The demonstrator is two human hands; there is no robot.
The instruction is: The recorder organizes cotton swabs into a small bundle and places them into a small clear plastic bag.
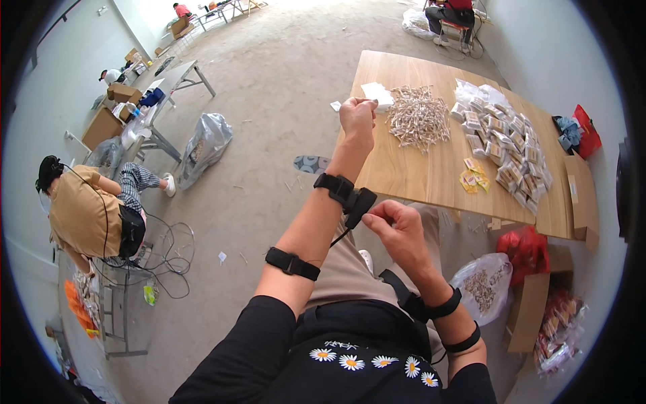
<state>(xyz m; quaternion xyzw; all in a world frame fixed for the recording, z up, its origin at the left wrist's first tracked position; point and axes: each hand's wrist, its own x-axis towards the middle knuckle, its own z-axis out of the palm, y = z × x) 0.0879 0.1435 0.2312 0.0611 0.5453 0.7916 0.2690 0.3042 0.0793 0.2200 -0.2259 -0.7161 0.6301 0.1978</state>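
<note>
White slip [367, 102] pinched in left hand [356, 120] grip, right hand [397, 229] at wrist strap [343, 190]

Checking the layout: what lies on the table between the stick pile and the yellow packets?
Head view: bare wood tabletop lies between the stick pile and the yellow packets.

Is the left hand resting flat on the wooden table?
No. The left hand is raised at the table's edge, pinching a small white piece between its fingertips.
</note>
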